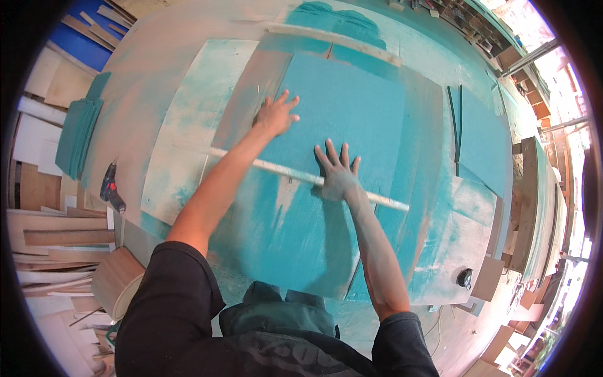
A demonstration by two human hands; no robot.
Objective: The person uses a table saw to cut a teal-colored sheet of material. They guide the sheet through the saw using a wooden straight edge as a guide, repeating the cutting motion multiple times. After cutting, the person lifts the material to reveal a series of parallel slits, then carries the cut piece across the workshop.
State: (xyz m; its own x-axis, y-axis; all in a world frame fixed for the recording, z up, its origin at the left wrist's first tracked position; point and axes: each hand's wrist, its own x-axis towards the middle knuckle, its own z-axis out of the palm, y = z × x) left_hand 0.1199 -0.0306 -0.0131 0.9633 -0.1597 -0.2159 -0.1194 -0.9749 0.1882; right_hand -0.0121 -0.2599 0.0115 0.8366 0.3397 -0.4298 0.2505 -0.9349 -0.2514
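Observation:
A flat teal-painted panel lies in front of me on a larger, paint-stained board. My left hand rests at the panel's left edge, fingers spread, with nothing held. Lower and to the right, my right hand is spread open, its fingers over the panel's near part. A pale, paint-flecked strip runs slantwise along the panel's near side. My left forearm crosses above this strip, and my right hand covers part of it. Whether the right palm presses on the strip, I cannot tell.
A cordless drill lies at the left, near a stack of teal panels. More teal panels are at the right. A small black round tool sits lower right. Another strip lies beyond the panel. Wood offcuts fill the left side.

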